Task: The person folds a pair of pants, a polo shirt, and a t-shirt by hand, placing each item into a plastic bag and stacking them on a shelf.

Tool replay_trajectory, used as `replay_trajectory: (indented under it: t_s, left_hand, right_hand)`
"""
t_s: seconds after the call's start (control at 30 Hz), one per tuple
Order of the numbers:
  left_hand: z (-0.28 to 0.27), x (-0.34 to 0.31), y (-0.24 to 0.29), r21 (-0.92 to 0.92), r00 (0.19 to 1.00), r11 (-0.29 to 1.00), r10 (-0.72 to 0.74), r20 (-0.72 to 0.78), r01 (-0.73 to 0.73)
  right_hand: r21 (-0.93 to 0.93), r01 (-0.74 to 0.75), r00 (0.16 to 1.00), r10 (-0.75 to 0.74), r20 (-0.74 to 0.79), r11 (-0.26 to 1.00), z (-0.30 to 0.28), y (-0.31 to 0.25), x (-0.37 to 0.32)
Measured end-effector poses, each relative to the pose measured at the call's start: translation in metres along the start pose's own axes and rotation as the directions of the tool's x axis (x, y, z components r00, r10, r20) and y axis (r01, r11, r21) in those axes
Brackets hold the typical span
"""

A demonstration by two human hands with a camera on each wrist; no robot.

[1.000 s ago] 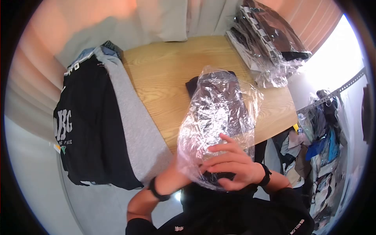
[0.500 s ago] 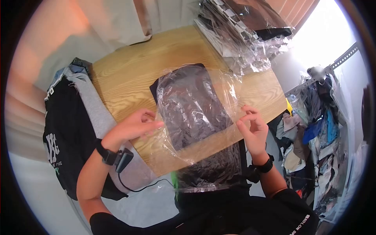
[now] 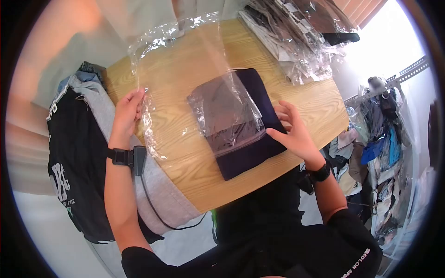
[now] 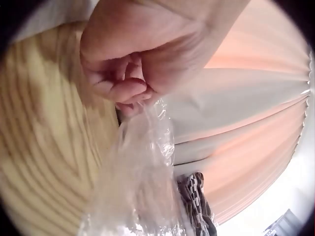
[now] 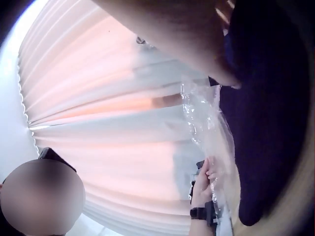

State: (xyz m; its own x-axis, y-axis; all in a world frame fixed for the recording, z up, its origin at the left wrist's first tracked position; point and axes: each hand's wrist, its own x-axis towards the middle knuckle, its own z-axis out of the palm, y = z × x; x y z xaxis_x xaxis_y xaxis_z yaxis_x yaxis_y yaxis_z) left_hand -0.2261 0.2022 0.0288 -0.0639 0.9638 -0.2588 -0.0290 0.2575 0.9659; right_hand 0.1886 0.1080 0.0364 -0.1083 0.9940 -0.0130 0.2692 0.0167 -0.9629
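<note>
On wooden table point(image 3: 323, 109), clear bag point(image 3: 225, 104) partly over dark garment point(image 3: 245, 160); left hand point(image 3: 127, 113) pinches bag, right hand point(image 3: 295, 134) spread.

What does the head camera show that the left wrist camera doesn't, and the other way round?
Only the head view: the right hand, the black garment with white lettering, and the crowded clothes at the right.

Only the left wrist view: the curtain's scalloped edge.

Both: the left hand pinching the clear plastic bag, the wooden table, the curtain and wrapped clothes.
</note>
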Motion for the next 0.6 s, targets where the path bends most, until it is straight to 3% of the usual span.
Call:
replay_trajectory:
  t_s: [0.03,0.1,0.13,0.17,0.2,0.23,0.27,0.3,0.33,0.37,0.4,0.43,0.5,0.57,0.6]
  left_hand:
    - [0.001,0.0,0.0,-0.029,0.999,0.999,0.019,-0.047,-0.021]
    - [0.004,-0.005,-0.004,-0.058,0.995,0.998,0.031,-0.093,-0.036]
    - [0.006,-0.004,-0.006,0.235,0.943,0.954,0.242,-0.23,-0.187]
    - [0.009,-0.004,-0.008,0.522,0.834,0.808,0.47,-0.29,-0.274]
    - [0.021,-0.016,0.005,0.52,0.835,0.808,0.47,-0.285,-0.278]
    - [0.032,-0.033,0.019,0.58,0.863,0.746,0.485,-0.139,-0.326]
    - [0.048,-0.055,0.033,0.628,0.878,0.68,0.479,0.01,-0.378]
    - [0.066,-0.08,0.041,0.641,0.916,0.662,0.353,0.191,-0.389]
    - [0.085,-0.105,0.042,0.649,0.908,0.642,0.212,0.361,-0.408]
    - [0.101,-0.126,0.034,0.64,0.798,0.493,0.232,0.557,-0.59]
    - [0.113,-0.146,0.025,0.574,0.651,0.33,0.211,0.729,-0.749]
    - [0.121,-0.162,0.017,0.567,0.644,0.327,0.213,0.735,-0.756]
    - [0.133,-0.181,0.004,0.692,0.707,0.161,0.062,0.704,-0.704]
    - [0.137,-0.171,-0.007,0.717,0.73,0.137,0.081,0.679,-0.683]
    - [0.137,-0.167,-0.011,0.746,0.755,0.117,0.101,0.648,-0.656]
  right_hand:
    - [-0.196,0.083,0.996,-0.078,0.035,0.977,0.004,-0.004,0.006]
    - [-0.212,0.059,0.998,-0.05,0.046,0.975,0.009,-0.01,0.012]
    - [-0.238,-0.044,0.998,0.052,0.025,0.97,0.009,-0.011,0.013]
    - [-0.262,-0.146,0.988,0.151,-0.001,0.954,0.009,-0.012,0.014]
    - [-0.118,-0.052,0.998,0.054,0.018,0.992,0.008,0.002,0.016]
    - [-0.119,-0.056,0.998,0.057,0.01,0.991,0.0,0.007,0.016]
    - [0.019,-0.188,0.979,0.186,0.084,0.982,-0.005,0.004,0.014]
    - [0.149,-0.329,0.937,0.303,0.173,0.933,-0.008,0.002,0.009]
    - [0.156,-0.347,0.932,0.322,0.165,0.925,-0.008,-0.004,0.004]
    - [0.158,-0.347,0.933,0.323,0.157,0.924,-0.007,-0.004,0.001]
    - [0.037,-0.208,0.972,0.203,0.122,0.977,-0.004,-0.005,-0.004]
    - [-0.091,-0.064,0.992,0.073,0.102,0.994,-0.001,-0.006,-0.01]
    - [-0.029,-0.085,0.996,0.085,0.017,0.996,0.009,-0.009,-0.014]
    - [0.398,-0.111,0.994,0.109,0.028,0.911,0.013,-0.01,-0.015]
    - [0.446,-0.179,0.984,0.168,0.065,0.877,0.01,-0.014,-0.013]
